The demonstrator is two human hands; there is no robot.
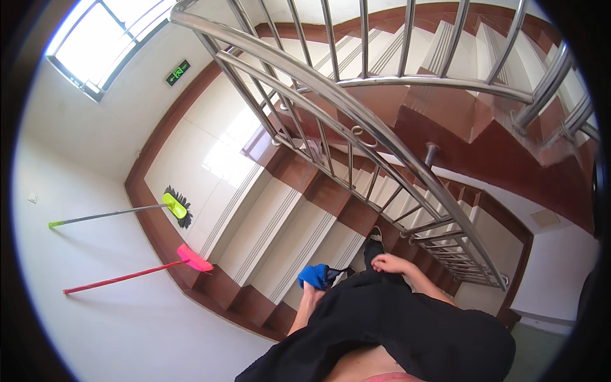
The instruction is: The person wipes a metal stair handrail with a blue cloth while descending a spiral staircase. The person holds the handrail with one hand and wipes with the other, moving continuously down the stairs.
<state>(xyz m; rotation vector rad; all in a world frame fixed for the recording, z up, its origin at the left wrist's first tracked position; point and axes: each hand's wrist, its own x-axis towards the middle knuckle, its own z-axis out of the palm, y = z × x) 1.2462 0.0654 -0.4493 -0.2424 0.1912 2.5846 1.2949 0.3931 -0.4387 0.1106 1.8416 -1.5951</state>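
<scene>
My left hand (310, 294) is shut on a bunched blue cloth item (312, 277) with dark straps or edging hanging from its right side. What exactly the item is cannot be told. Over my dark trouser leg, my right hand (391, 263) hangs with loosely bent fingers and nothing visible in it. Below both hands lie the pale stair treads (274, 229) with grooved edges and brown ends. One of my shoes (375, 234) shows on the steps near the railing side.
A stainless steel railing (334, 102) runs along the right of the stairs. A pink broom (193, 258) and a lime-green mop or brush with dark bristles (175, 205) lean at the left wall. An exit sign (178, 72) hangs above the landing (191, 153), near a window (102, 40).
</scene>
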